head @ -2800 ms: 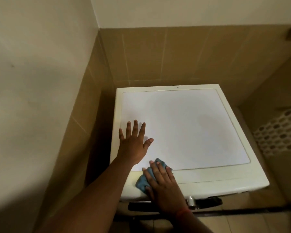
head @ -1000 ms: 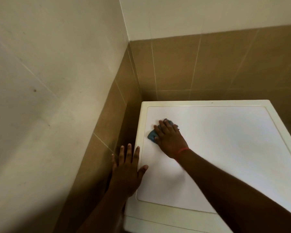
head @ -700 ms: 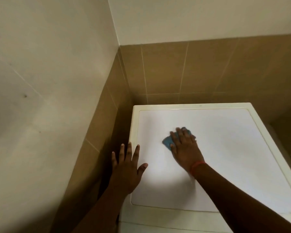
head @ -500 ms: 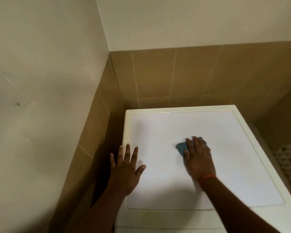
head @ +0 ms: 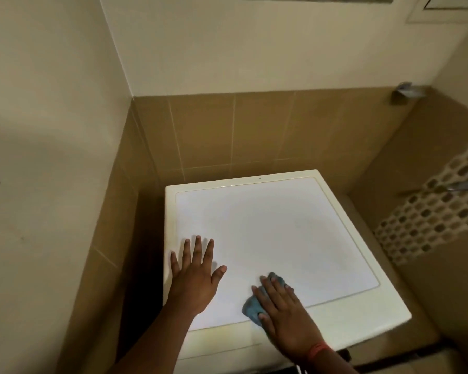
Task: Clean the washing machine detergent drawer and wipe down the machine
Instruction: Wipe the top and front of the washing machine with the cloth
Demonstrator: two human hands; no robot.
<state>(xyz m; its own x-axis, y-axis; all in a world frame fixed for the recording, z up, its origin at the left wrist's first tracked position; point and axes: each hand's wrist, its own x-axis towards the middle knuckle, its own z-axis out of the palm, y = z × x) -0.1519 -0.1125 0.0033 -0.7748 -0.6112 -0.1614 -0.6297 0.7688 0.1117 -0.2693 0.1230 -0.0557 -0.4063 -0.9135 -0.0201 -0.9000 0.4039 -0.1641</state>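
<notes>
The washing machine's white top (head: 276,233) fills the lower middle of the view, set in a tiled corner. My left hand (head: 195,276) lies flat with spread fingers on the near left part of the top. My right hand (head: 287,311) presses a small blue cloth (head: 250,309) flat against the top near its front edge, with straight fingers over most of the cloth. The detergent drawer is out of view.
Brown tiled walls (head: 227,130) close in behind and to the left of the machine. To the right are a patterned mosaic strip (head: 430,220), a metal tap (head: 462,186) and a metal fitting (head: 405,90) higher up. A dark gap runs along the machine's left side.
My right hand has slid the blue cloth from the back left across the top and down to the front edge. My left hand has stayed flat at the machine's left edge.
</notes>
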